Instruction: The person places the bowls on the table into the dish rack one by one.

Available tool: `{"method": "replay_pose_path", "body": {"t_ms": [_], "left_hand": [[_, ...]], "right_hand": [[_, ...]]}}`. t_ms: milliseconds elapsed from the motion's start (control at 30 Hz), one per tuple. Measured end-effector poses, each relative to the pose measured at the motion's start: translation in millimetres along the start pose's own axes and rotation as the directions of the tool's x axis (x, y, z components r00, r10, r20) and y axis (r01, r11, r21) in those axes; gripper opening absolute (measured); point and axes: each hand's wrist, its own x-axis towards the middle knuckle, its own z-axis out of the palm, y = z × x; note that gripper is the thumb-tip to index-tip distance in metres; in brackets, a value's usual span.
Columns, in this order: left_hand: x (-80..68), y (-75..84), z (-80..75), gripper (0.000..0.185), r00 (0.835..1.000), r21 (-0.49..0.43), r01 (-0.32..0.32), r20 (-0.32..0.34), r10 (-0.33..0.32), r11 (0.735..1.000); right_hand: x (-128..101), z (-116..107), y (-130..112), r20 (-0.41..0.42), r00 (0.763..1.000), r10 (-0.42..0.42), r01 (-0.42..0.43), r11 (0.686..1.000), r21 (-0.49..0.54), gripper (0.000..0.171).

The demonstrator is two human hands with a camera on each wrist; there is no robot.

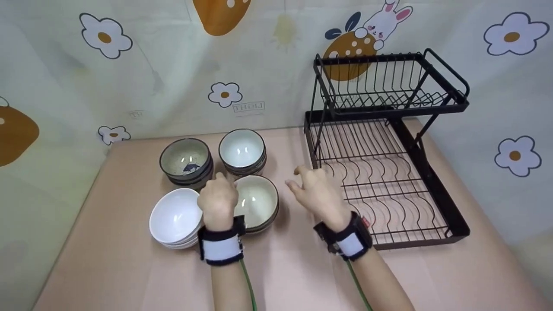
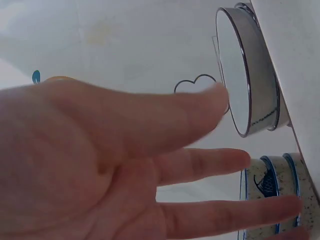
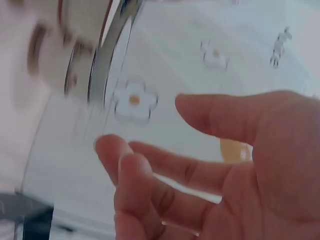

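Note:
My left hand [image 1: 218, 198] hovers among the bowl stacks in the head view, its fingers extended and apart in the left wrist view and nothing in its grasp. Around it are stacked white bowls [image 1: 175, 216], speckled grey bowls [image 1: 185, 160] with a dark blue motif, dark-rimmed pale blue bowls [image 1: 242, 149], and cream bowls [image 1: 259, 201] that the hand partly covers. Between the cream stack and the dish rack, my right hand [image 1: 317, 192] is held up, empty, with loosely bent fingers. Blurred bowls [image 3: 80, 60] appear at upper left in the right wrist view.
A black two-tier wire dish rack [image 1: 425, 172] stands on the right side of the pinkish table [image 1: 112, 259]. Behind it hangs a pale curtain [image 1: 173, 65] printed with flowers and a rabbit. Green cables [image 1: 248, 283] run back from the wrist straps.

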Motion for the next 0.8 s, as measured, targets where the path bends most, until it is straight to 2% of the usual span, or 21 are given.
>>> {"method": "replay_pose_path", "body": {"t_ms": [233,500,800], "left_hand": [[2.8,-4.4,0.6,0.034,0.999,0.005,0.032,0.031,-0.033,0.999],[6.1,-7.3,-1.0,0.036,0.994,0.032,0.068,0.081,-0.071,0.997],[7.7,-7.1,2.9,0.036,0.992,0.072,0.095,0.076,-0.101,0.993]], "right_hand": [[-10,23,-23,0.004,1.0,0.013,-0.012,0.983,-0.181,0.032],[-15,39,-29,-0.032,0.998,-0.048,0.041,0.977,-0.211,0.033],[-14,51,-31,0.036,0.999,0.012,-0.003,0.974,-0.228,0.039]]}}
